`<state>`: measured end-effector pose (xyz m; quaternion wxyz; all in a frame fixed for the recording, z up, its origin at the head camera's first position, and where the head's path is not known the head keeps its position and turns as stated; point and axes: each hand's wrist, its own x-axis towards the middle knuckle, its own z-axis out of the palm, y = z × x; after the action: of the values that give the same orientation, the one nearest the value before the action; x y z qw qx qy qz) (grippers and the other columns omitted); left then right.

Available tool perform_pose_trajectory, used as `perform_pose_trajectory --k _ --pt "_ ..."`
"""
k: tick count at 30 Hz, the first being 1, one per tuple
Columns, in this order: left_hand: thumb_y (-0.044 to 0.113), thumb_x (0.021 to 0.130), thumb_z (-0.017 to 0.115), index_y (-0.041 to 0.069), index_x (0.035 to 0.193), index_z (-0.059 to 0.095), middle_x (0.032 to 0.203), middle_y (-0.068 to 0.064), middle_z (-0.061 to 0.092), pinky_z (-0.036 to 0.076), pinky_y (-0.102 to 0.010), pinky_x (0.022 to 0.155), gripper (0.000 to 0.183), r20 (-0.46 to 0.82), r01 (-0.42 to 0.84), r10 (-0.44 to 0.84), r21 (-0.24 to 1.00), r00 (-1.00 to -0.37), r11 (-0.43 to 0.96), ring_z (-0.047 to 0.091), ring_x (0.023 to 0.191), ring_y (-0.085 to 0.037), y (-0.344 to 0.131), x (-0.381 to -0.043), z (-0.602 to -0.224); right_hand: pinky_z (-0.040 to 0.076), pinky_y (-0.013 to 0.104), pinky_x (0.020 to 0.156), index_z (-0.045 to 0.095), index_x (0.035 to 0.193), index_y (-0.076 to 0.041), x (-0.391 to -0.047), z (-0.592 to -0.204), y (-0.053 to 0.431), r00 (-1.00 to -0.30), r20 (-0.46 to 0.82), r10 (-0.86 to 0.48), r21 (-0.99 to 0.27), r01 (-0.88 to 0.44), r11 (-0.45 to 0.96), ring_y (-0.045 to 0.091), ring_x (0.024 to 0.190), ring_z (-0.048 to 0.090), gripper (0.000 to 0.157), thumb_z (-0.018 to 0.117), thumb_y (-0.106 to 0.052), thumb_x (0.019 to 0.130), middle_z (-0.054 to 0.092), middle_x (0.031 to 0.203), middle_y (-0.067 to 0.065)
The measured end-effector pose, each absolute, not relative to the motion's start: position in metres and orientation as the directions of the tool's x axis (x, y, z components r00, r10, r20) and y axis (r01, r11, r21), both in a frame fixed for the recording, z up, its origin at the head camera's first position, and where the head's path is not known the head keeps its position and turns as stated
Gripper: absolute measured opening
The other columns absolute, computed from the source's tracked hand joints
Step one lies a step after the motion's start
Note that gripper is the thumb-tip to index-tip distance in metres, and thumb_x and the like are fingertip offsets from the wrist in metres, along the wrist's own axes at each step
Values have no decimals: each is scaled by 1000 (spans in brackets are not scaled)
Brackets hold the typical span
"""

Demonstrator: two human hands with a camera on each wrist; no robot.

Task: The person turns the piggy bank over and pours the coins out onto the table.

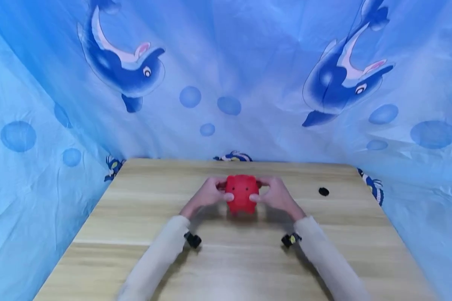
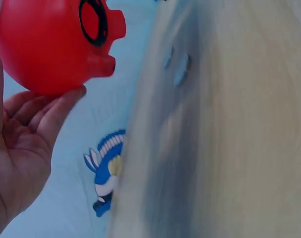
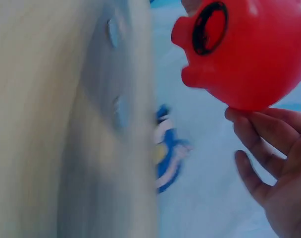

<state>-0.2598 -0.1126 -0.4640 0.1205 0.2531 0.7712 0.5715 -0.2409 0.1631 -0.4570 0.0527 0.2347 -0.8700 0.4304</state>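
Together, left hand (image 1: 209, 193) and right hand (image 1: 276, 194) grip an opaque piggy bank (image 1: 242, 195).

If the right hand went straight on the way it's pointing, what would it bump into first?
The red toy, which the right hand is touching. Past that, maybe the left hand on the toy's other side, though depth is hard to judge.

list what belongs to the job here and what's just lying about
Part of the job:
red pig
left hand
right hand
two small silvery pieces, probably

Lying about or background, apparently:
black disc, purpose unclear
wooden table
dolphin-print sheet
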Motion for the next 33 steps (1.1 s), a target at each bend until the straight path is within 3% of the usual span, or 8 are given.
perform_pose_trajectory --k 6,11,17,25,29,33 --pt "22 86 84 2 138 62 120 -11 72 60 -37 89 60 109 269 531 934 -840 233 71 105 -24 -113 -265 -464 57 55 84 70 128 -3 -245 -458 163 -881 279 -383 -726 -454 516 30 104 66 60 85 -37 81 74 112 8" --pt "27 82 87 7 146 55 132 -7 67 58 -38 95 75 113 300 551 917 -827 262 67 116 -24 -116 -264 -464 58 55 83 66 135 -6 -242 -460 164 -879 248 -407 -725 -447 524 37 109 63 72 88 -42 76 71 118 6" --pt "34 80 87 9 149 52 138 -4 64 57 -39 97 82 121 324 564 905 -817 275 65 121 -23 -118 -265 -464 58 44 81 62 141 -13 -242 -460 165 -880 234 -412 -713 -444 542 31 112 60 80 88 -48 74 68 125 0" --pt "38 76 90 11 149 52 137 0 63 56 -40 99 87 125 353 571 883 -812 308 63 123 -21 -121 -264 -461 58 39 78 59 144 -15 -240 -461 164 -881 222 -417 -693 -444 568 27 112 58 87 89 -51 71 64 131 1" --pt "43 73 91 13 149 53 136 2 64 57 -45 98 90 137 386 566 854 -813 348 63 122 -21 -121 -262 -455 59 45 80 57 145 -15 -241 -461 164 -870 241 -431 -681 -468 563 26 111 58 89 89 -51 71 63 134 2" --pt "46 68 94 18 149 53 134 5 64 57 -51 95 95 162 435 574 818 -803 376 62 122 -21 -120 -259 -447 59 54 84 55 147 -16 -241 -461 166 -846 277 -456 -666 -510 544 34 114 60 93 91 -50 69 62 136 4"
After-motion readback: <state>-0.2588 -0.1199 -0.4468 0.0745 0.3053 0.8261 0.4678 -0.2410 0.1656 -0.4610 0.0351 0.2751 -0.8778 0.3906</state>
